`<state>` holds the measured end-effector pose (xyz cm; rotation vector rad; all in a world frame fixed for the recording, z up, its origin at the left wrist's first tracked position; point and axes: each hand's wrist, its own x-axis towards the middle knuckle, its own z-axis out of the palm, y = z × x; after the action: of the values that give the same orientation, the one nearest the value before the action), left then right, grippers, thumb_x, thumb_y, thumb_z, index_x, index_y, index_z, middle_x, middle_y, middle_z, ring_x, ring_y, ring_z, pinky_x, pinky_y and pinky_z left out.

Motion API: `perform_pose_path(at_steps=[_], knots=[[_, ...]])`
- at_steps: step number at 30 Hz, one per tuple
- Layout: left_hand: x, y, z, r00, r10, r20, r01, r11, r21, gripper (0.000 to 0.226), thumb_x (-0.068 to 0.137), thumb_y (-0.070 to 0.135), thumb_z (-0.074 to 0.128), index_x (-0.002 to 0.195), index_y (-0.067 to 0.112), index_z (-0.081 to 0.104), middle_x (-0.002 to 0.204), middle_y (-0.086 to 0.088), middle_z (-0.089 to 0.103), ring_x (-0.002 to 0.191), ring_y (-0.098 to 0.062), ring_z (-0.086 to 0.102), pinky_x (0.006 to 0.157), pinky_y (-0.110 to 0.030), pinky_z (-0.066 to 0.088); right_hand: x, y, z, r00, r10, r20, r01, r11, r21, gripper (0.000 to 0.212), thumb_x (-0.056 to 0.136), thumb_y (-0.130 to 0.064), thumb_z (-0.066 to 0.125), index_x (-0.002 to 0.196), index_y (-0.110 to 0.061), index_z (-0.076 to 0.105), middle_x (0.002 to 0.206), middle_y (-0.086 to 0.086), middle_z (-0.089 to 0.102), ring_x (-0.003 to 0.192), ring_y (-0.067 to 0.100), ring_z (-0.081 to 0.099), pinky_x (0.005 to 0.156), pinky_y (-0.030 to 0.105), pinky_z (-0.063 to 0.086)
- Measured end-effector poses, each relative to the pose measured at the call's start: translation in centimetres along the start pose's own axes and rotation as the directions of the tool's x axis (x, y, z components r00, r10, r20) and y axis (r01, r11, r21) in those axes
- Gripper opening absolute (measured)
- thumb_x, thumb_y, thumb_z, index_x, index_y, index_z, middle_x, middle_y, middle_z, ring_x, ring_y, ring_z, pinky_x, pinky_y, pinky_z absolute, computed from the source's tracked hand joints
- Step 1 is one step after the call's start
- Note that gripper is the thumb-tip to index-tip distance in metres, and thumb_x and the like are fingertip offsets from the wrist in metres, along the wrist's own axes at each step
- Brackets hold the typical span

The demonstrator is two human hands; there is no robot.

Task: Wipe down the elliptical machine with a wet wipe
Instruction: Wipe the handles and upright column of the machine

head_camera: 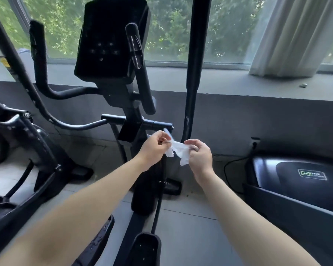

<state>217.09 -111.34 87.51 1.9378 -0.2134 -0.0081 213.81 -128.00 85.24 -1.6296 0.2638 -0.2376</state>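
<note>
The elliptical machine (116,90) is standing before me, its console (108,41) rising ahead with the window (171,25) behind. The wet wipe (179,151) is stretching between my left hand (155,148) and right hand (200,160), just before the crossbar (158,124). Another machine (296,189) is sitting on my right.

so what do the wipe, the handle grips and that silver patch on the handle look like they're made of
The wipe is probably thin white nonwoven cloth: it hangs limp and crumpled, pinched between the left hand and the right hand. The handle grips look like black foam or rubber, matte and slightly fuzzy. The silver patch glints like polished metal, though it could be chromed plastic.
</note>
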Motion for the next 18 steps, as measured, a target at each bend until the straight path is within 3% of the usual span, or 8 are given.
perform_pose_path(at_steps=[4,7,11,14,16,18], knots=[[1.1,0.6,-1.1,0.999,0.033,0.031,-0.033,0.999,-0.021,0.016,0.097,0.013,0.06,0.1,0.027,0.067,0.089,0.013,0.064,0.082,-0.003,0.06,0.084,-0.025,0.051,0.5,-0.4,0.7,0.994,-0.041,-0.104,0.035,0.997,-0.063,0.04,0.088,0.001,0.04,0.085,-0.023,0.072,0.104,-0.004,0.065,0.091,0.017,0.063,0.079,0.026,0.049],[1.7,1.0,-1.3,0.995,0.057,0.079,-0.05,0.995,-0.09,0.027,0.094,0.002,0.055,0.107,0.023,0.069,0.106,0.007,0.071,0.1,-0.008,0.066,0.089,-0.022,0.052,0.5,-1.0,1.3,0.989,0.023,-0.146,-0.019,0.999,0.03,0.034,0.087,-0.005,0.041,0.078,-0.02,0.07,0.093,0.0,0.068,0.083,0.016,0.059,0.074,0.029,0.046],[2.0,1.8,-1.0,0.99,0.075,0.122,-0.059,0.989,-0.132,0.033,0.093,-0.002,0.054,0.108,0.023,0.069,0.11,0.004,0.071,0.101,-0.01,0.067,0.087,-0.021,0.054,0.3,-2.0,1.9,0.992,0.126,0.015,-0.127,0.986,0.107,0.025,0.088,-0.021,0.05,0.098,-0.019,0.072,0.102,0.004,0.073,0.091,0.017,0.063,0.079,0.03,0.048],[2.3,2.3,-0.6,0.988,0.085,0.127,-0.073,0.993,-0.09,0.039,0.09,-0.004,0.048,0.108,0.024,0.069,0.105,0.013,0.068,0.09,-0.004,0.061,0.083,-0.018,0.051,0.4,-1.9,1.9,0.985,0.077,0.155,-0.085,0.995,0.05,0.023,0.09,-0.036,0.067,0.111,-0.027,0.071,0.108,-0.002,0.075,0.102,0.014,0.069,0.09,0.031,0.054],[2.8,2.3,-0.2,0.992,0.086,0.088,-0.082,0.996,-0.046,0.043,0.089,-0.006,0.042,0.109,0.021,0.068,0.103,0.013,0.065,0.088,-0.005,0.058,0.085,-0.022,0.049,0.4,-1.8,1.8,0.986,0.053,0.155,-0.048,0.998,-0.035,0.013,0.095,-0.032,0.068,0.105,-0.025,0.074,0.098,-0.002,0.077,0.091,0.018,0.073,0.084,0.034,0.058],[3.3,2.3,0.2,0.993,0.109,0.042,-0.11,0.994,0.021,0.039,0.091,-0.006,0.041,0.109,0.017,0.067,0.105,0.009,0.064,0.094,-0.008,0.059,0.088,-0.024,0.049,0.4,-1.7,1.4,0.997,0.021,0.079,-0.015,0.997,-0.075,0.013,0.099,-0.029,0.064,0.097,-0.023,0.076,0.09,0.001,0.077,0.073,0.022,0.07,0.069,0.036,0.057]])
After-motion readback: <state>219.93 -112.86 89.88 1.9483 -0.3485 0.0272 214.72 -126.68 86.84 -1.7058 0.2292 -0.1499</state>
